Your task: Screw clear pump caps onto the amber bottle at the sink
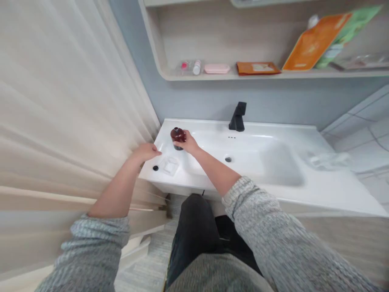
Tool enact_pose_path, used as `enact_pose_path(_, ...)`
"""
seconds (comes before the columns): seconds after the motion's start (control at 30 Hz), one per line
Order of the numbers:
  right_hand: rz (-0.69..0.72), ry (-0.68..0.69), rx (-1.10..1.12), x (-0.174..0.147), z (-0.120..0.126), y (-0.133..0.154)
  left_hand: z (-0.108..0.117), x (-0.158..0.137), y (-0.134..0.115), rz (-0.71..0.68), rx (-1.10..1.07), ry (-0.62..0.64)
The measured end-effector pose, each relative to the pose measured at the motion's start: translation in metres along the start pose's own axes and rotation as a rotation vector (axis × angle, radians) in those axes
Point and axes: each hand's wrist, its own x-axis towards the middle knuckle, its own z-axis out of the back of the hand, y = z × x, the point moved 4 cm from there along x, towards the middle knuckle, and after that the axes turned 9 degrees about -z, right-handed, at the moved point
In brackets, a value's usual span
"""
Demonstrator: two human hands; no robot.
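Note:
My right hand (190,143) is wrapped around a brown amber bottle (177,134) with an uncapped dark mouth. The bottle is at the left end of the white washbasin (209,158), nearly upright. To its left, my left hand (146,152) is by the basin's left edge with its fingers curled together. Whether anything is inside those fingers is hidden. A small round black cap (155,168) lies on the rim below my left hand. Beside it is a clear plastic piece (170,166), just in front of the bottle.
A black faucet (237,117) stands behind the basin, above the drain (228,159). A pale curtain (75,101) hangs close on the left. The wall shelf (219,77) holds small bottles, a pink case (216,68) and orange pouches (316,40). Crumpled clear plastic (330,160) lies at right.

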Motion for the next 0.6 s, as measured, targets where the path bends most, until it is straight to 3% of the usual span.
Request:
enact_pose_path(0.1, 0.072, -0.093, -0.046, -0.024, 0.011, 0.010, 0.024, -0.038, -0.004, -0.040, -0.258, -0.251)
enact_pose_path(0.17, 0.163, -0.232, -0.085, -0.055, 0.022, 0.018, 0.032, -0.067, -0.012, -0.084, -0.379, -0.353)
enact_pose_path(0.23, 0.249, -0.273, -0.115, -0.091, 0.024, 0.021, 0.032, -0.091, -0.020, -0.104, -0.451, -0.412)
enact_pose_path(0.33, 0.306, -0.069, -0.149, -0.137, 0.001, 0.017, 0.024, -0.114, -0.030, -0.106, -0.475, -0.424)
enact_pose_path(0.43, 0.263, 0.112, -0.166, -0.159, -0.031, 0.009, 0.020, -0.122, -0.035, -0.126, -0.379, -0.410)
enact_pose_path(0.6, 0.168, 0.069, -0.192, -0.158, -0.058, 0.002, 0.031, -0.123, -0.043, -0.184, -0.256, -0.321)
